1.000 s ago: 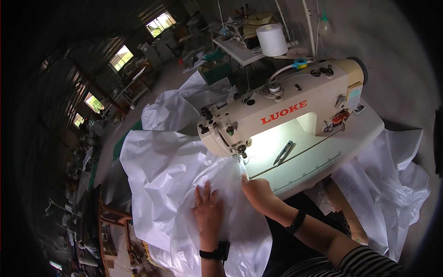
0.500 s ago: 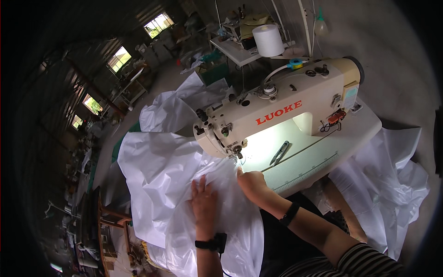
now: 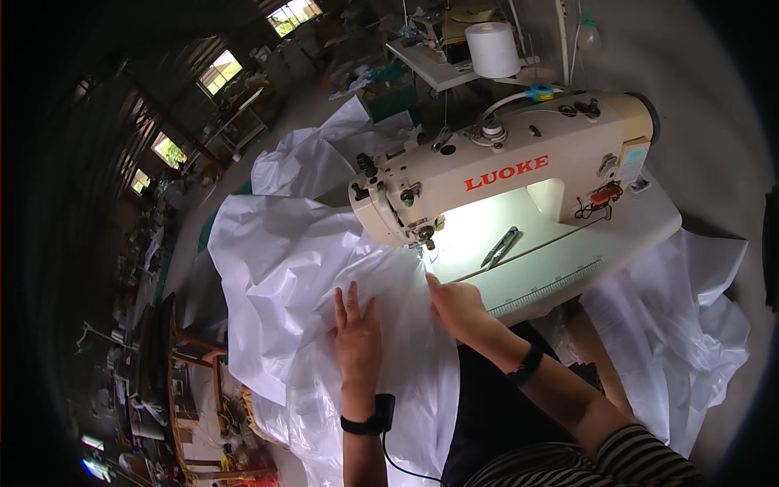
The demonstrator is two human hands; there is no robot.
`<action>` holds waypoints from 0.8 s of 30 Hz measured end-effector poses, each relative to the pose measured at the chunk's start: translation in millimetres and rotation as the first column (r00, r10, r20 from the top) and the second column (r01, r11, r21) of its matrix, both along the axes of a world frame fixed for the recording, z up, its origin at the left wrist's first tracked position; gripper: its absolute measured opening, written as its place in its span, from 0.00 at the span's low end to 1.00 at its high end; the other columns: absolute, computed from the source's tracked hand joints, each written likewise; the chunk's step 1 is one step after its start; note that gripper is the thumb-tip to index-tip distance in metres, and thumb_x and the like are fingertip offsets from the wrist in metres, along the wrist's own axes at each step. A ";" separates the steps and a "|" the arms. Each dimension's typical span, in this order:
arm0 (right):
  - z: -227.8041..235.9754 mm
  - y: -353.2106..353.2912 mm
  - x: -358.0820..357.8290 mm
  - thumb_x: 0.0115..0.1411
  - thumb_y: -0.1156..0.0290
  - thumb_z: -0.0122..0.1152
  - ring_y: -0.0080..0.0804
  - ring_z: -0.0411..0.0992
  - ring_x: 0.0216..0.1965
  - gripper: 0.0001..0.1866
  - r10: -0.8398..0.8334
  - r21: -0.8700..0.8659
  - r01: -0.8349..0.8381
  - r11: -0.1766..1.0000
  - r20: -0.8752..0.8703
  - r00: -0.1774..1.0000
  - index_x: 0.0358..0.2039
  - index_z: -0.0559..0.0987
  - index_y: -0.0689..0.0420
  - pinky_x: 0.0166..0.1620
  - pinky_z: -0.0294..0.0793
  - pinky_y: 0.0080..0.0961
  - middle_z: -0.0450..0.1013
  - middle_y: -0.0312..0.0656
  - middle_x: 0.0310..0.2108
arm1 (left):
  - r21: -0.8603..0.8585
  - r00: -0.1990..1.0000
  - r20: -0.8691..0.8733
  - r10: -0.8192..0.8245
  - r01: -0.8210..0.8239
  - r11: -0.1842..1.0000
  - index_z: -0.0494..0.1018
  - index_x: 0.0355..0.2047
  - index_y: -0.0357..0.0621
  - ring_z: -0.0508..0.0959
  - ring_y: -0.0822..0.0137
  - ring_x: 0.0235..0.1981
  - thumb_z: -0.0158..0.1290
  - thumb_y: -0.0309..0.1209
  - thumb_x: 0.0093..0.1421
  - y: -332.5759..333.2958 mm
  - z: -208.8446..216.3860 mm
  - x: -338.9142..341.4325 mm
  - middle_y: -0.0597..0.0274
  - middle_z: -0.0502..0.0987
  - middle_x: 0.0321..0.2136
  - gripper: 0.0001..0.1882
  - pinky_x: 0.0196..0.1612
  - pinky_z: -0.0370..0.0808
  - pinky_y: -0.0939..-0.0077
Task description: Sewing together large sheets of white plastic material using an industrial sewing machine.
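A glossy white plastic-like sheet (image 3: 276, 268) spreads in wrinkles to the left of a white sewing machine (image 3: 503, 162), its right edge running under the needle area. My left hand (image 3: 357, 337) lies flat on it, fingers spread. Just in front of the presser foot (image 3: 423, 237), my right hand (image 3: 458, 307) pinches the sheet's edge between thumb and forefinger; the other fingers are curled and partly hidden. A lamp lights the machine bed, where thread snips (image 3: 500, 248) lie to the right of the needle.
More white sheeting (image 3: 661, 325) hangs off the table's right side. A white thread cone (image 3: 492, 50) stands behind the machine, near another worktable (image 3: 430, 66). At lower left is a wooden frame (image 3: 191, 345). A cable runs from the black band (image 3: 369, 424) on my left wrist.
The view has shifted, so the machine sits further right and higher. My left hand's fingers are spread wider on the sheet. My right fingertips are slightly further from the presser foot.
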State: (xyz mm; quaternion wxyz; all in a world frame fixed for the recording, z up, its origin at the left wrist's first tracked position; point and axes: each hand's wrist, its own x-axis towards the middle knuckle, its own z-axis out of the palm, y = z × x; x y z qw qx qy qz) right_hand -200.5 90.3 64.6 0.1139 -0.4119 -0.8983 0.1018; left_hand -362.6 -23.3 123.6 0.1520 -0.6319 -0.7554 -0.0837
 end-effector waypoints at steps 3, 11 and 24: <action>19.0 -37.8 40.1 0.62 0.68 0.58 0.37 0.78 0.27 0.31 0.045 -0.289 -0.198 0.937 -0.462 0.886 0.63 0.60 0.64 0.32 0.76 0.30 0.79 0.43 0.29 | 0.181 0.916 0.358 -0.180 0.121 0.976 0.77 0.45 0.45 0.74 0.52 0.57 0.54 0.18 0.54 -54.5 15.0 24.8 0.56 0.72 0.57 0.18 0.50 0.77 0.58; -59.8 -121.1 75.5 0.63 0.58 0.61 0.42 0.78 0.32 0.18 0.025 -0.803 -0.361 0.474 -0.397 0.917 0.43 0.77 0.61 0.38 0.75 0.37 0.78 0.47 0.33 | -0.049 0.094 0.994 0.058 -0.100 0.994 0.78 0.45 0.36 0.84 0.64 0.39 0.51 0.12 0.60 -200.9 -65.6 94.8 0.54 0.80 0.44 0.15 0.39 0.81 0.73; -46.1 -137.8 93.4 0.65 0.65 0.57 0.33 0.74 0.34 0.11 0.000 -0.693 -0.549 0.468 -0.621 0.784 0.39 0.78 0.61 0.39 0.73 0.27 0.76 0.41 0.35 | 0.128 0.833 0.527 0.170 -0.276 0.953 0.69 0.56 0.49 0.79 0.49 0.46 0.60 0.31 0.58 -190.6 -96.1 94.1 0.52 0.78 0.47 0.25 0.43 0.78 0.60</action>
